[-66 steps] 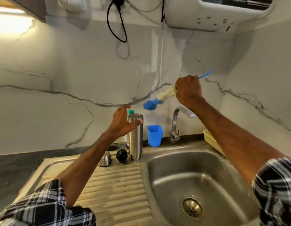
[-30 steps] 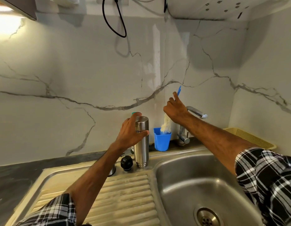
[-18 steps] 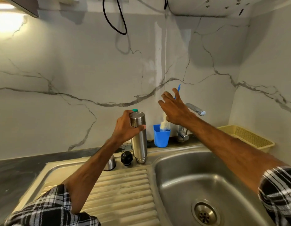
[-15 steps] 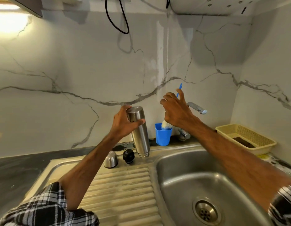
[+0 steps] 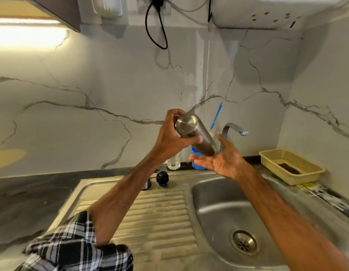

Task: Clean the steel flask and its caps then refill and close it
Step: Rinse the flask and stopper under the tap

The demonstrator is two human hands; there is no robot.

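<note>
Aloft, tilted steel flask (image 5: pixel 190 125) in left grip (image 5: pixel 170 138), released right grip (image 5: pixel 223 161) beneath its lower end

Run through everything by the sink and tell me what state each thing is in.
Flask: lifted, tilted, gripped by left hand.
Right hand: open, palm up under flask's lower end.
Black cap: off, standing on drainboard.
Steel cap: off, partly hidden behind left arm.
Tap: no water running.
Brush: standing in blue cup.

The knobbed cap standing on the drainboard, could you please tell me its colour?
The knobbed cap is black, shown best in the head view.
</note>
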